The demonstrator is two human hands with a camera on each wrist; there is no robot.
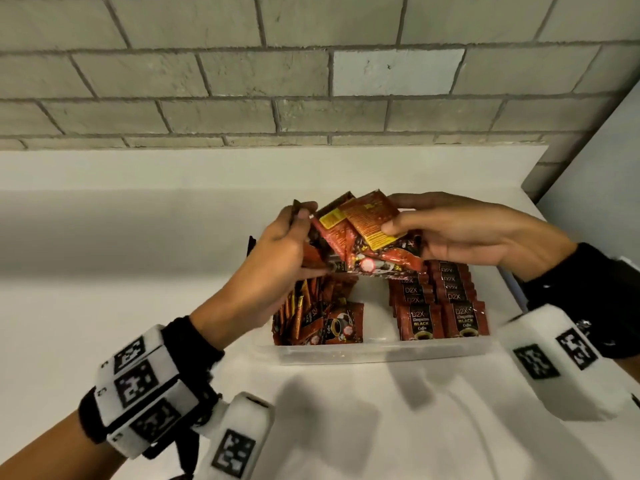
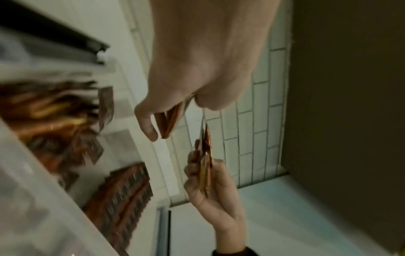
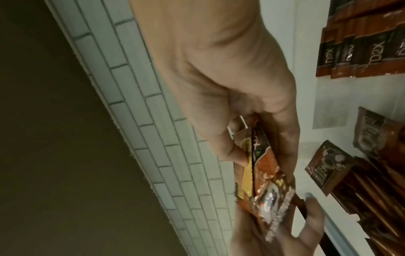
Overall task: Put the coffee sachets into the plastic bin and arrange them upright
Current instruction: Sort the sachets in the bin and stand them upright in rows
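Observation:
Both hands hold a fanned bunch of red-brown coffee sachets (image 1: 363, 233) above the clear plastic bin (image 1: 381, 351). My left hand (image 1: 291, 237) pinches the bunch's left side, gripping a few sachets (image 2: 167, 124) between thumb and fingers. My right hand (image 1: 408, 220) grips the right side, thumb on the yellow-labelled back; the same sachets (image 3: 258, 173) show in the right wrist view. Inside the bin, upright rows of sachets (image 1: 440, 306) stand at the right and leaning ones (image 1: 311, 317) at the left, with a gap between.
The bin sits on a white counter (image 1: 104, 323) against a grey brick wall (image 1: 242, 81). A white panel (image 1: 595, 168) closes the right side. Wrist cameras with marker blocks (image 1: 145, 386) ride on both forearms.

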